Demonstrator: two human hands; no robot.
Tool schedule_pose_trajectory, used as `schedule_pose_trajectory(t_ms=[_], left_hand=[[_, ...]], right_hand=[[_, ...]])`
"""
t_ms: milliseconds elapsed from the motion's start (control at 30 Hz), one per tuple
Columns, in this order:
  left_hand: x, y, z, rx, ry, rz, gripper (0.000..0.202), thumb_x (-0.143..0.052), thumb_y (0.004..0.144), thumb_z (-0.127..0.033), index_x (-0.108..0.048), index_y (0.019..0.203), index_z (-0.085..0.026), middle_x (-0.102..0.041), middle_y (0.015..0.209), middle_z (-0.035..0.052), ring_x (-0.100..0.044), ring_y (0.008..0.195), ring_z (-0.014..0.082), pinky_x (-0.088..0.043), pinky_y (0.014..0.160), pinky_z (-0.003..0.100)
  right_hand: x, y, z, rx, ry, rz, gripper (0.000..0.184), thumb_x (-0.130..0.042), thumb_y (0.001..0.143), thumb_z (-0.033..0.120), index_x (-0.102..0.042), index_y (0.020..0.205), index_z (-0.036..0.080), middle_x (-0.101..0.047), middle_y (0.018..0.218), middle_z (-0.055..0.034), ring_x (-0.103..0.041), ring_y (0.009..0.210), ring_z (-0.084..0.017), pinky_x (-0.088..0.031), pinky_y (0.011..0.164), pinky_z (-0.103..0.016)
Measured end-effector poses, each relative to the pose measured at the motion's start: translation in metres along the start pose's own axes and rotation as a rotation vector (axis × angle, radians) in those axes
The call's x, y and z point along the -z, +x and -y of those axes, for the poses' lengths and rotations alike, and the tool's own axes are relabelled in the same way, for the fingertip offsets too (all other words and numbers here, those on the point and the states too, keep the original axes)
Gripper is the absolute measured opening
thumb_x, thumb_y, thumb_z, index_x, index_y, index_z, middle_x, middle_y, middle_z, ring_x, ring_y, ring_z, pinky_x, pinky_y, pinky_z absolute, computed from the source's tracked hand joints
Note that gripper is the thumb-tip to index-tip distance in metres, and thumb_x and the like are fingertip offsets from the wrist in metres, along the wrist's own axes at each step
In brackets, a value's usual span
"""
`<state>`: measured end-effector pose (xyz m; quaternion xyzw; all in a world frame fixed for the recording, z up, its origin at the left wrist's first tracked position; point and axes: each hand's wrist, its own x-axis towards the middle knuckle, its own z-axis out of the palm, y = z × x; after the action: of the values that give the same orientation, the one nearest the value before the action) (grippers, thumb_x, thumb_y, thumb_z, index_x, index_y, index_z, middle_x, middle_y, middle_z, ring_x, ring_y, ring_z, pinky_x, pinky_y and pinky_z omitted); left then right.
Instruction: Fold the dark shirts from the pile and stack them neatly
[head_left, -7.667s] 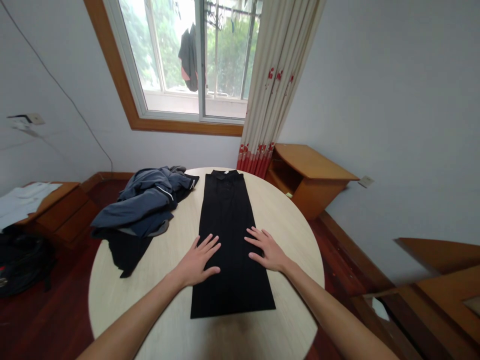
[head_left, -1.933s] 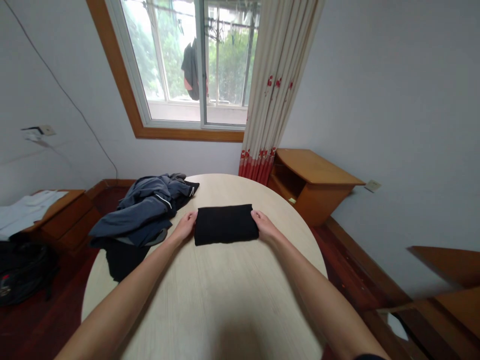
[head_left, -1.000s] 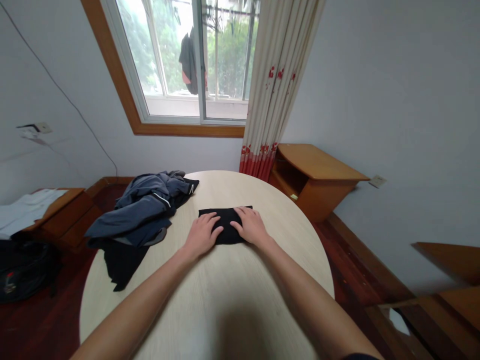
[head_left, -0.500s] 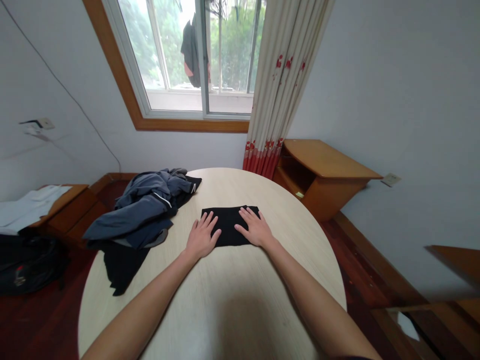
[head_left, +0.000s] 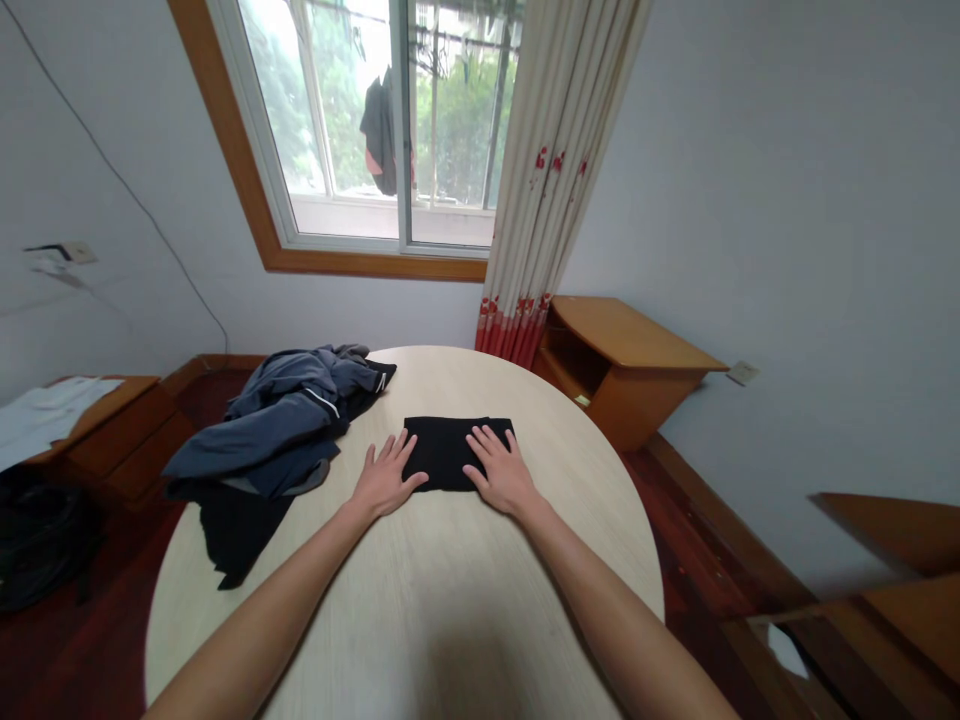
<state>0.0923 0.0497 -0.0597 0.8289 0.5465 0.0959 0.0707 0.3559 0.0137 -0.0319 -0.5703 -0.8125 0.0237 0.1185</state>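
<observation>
A black cloth folded into a flat rectangle (head_left: 445, 455) lies on the round table (head_left: 420, 600). At its left edge is my left hand (head_left: 384, 476), fingers spread, with the fingertips and thumb touching the cloth and the palm over the tabletop. My right hand (head_left: 502, 470) rests flat on the right part of the cloth, its fingers stretched out. Neither hand grips anything. What kind of garment the folded cloth is, I cannot tell.
Left on the table is a heap of grey-blue and black clothes (head_left: 277, 425), partly hanging towards the edge. Beyond the table stand a wooden desk (head_left: 630, 335) and a long curtain (head_left: 544, 170) beside the window. A black bag (head_left: 45, 540) sits at far left.
My left hand has slid left, from lying on the cloth to its left edge. My right hand stays on the right part of the cloth. The view has shifted slightly.
</observation>
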Motion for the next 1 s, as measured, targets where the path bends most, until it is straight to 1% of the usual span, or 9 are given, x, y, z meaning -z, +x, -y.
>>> schedule_pose_trajectory(t_ms=[67, 167, 300, 467, 567, 767, 867, 967, 1000], left_hand=[[0.004, 0.008, 0.007, -0.008, 0.022, 0.006, 0.076, -0.042, 0.096, -0.059, -0.025, 0.158, -0.019, -0.020, 0.164, 0.0106, -0.018, 0.152, 0.0318, -0.012, 0.120, 0.061], [0.007, 0.012, 0.021, 0.107, 0.047, -0.067, 0.067, -0.040, 0.098, -0.051, -0.033, 0.155, -0.016, -0.030, 0.161, 0.0136, -0.025, 0.150, 0.0310, -0.016, 0.119, 0.060], [0.003, -0.001, 0.035, 0.137, 0.062, -0.121, 0.052, -0.037, 0.100, -0.040, -0.050, 0.145, -0.017, -0.040, 0.157, 0.0121, -0.032, 0.148, 0.0288, -0.024, 0.119, 0.055], [-0.001, -0.008, 0.038, 0.106, 0.040, -0.110, 0.050, -0.040, 0.099, -0.040, -0.053, 0.143, -0.019, -0.040, 0.157, 0.0099, -0.032, 0.148, 0.0286, -0.025, 0.119, 0.054], [0.000, -0.007, 0.040, 0.104, 0.015, -0.111, 0.050, -0.041, 0.098, -0.041, -0.054, 0.142, -0.020, -0.040, 0.157, 0.0097, -0.032, 0.148, 0.0289, -0.025, 0.119, 0.054], [0.003, -0.008, 0.039, 0.098, 0.007, -0.090, 0.051, -0.040, 0.099, -0.041, -0.053, 0.143, -0.019, -0.039, 0.157, 0.0098, -0.030, 0.148, 0.0293, -0.024, 0.119, 0.055], [0.004, -0.009, 0.039, 0.097, -0.006, -0.089, 0.051, -0.041, 0.098, -0.041, -0.054, 0.143, -0.019, -0.039, 0.157, 0.0101, -0.030, 0.148, 0.0292, -0.024, 0.119, 0.054], [0.003, -0.008, 0.040, 0.096, -0.033, -0.098, 0.050, -0.042, 0.098, -0.042, -0.056, 0.141, -0.021, -0.040, 0.157, 0.0096, -0.031, 0.148, 0.0290, -0.024, 0.119, 0.054], [0.003, -0.008, 0.040, 0.096, -0.046, -0.105, 0.050, -0.042, 0.098, -0.043, -0.056, 0.140, -0.021, -0.041, 0.156, 0.0093, -0.032, 0.148, 0.0290, -0.024, 0.119, 0.054]], right_hand=[[-0.004, 0.000, 0.009, 0.058, 0.030, 0.036, 0.065, -0.028, 0.101, 0.059, -0.037, 0.154, 0.022, -0.028, 0.162, -0.0059, -0.018, 0.152, -0.023, -0.004, 0.123, -0.050], [-0.010, 0.008, -0.002, -0.026, 0.053, 0.066, 0.068, -0.026, 0.100, 0.063, -0.038, 0.153, 0.023, -0.030, 0.162, -0.0055, -0.019, 0.152, -0.025, -0.010, 0.122, -0.051], [-0.011, 0.022, -0.051, -0.310, -0.007, 0.009, 0.068, -0.026, 0.100, 0.060, -0.037, 0.154, 0.020, -0.029, 0.162, -0.0070, -0.019, 0.151, -0.027, -0.012, 0.121, -0.053], [-0.008, 0.038, -0.111, -0.752, -0.061, -0.051, 0.071, -0.021, 0.100, 0.058, -0.033, 0.155, 0.014, -0.025, 0.163, -0.0114, -0.017, 0.151, -0.033, -0.013, 0.119, -0.059], [-0.007, 0.046, -0.130, -0.936, -0.055, -0.095, 0.072, -0.020, 0.100, 0.057, -0.032, 0.155, 0.012, -0.024, 0.163, -0.0142, -0.016, 0.150, -0.036, -0.012, 0.117, -0.063], [0.009, 0.067, -0.141, -1.112, 0.023, -0.099, 0.070, -0.023, 0.100, 0.052, -0.029, 0.156, 0.009, -0.020, 0.163, -0.0188, -0.012, 0.150, -0.039, -0.008, 0.116, -0.067], [0.014, 0.071, -0.124, -1.076, 0.016, -0.108, 0.069, -0.028, 0.100, 0.048, -0.025, 0.157, 0.007, -0.016, 0.164, -0.0206, -0.008, 0.151, -0.038, -0.005, 0.117, -0.065], [-0.001, 0.059, -0.089, -0.719, -0.059, -0.140, 0.063, -0.030, 0.101, 0.042, -0.029, 0.156, 0.011, -0.021, 0.164, -0.0168, -0.009, 0.152, -0.030, -0.002, 0.120, -0.057], [-0.009, 0.052, -0.076, -0.583, -0.035, -0.102, 0.061, -0.032, 0.101, 0.042, -0.034, 0.154, 0.012, -0.026, 0.162, -0.0147, -0.014, 0.152, -0.027, -0.004, 0.122, -0.052]])
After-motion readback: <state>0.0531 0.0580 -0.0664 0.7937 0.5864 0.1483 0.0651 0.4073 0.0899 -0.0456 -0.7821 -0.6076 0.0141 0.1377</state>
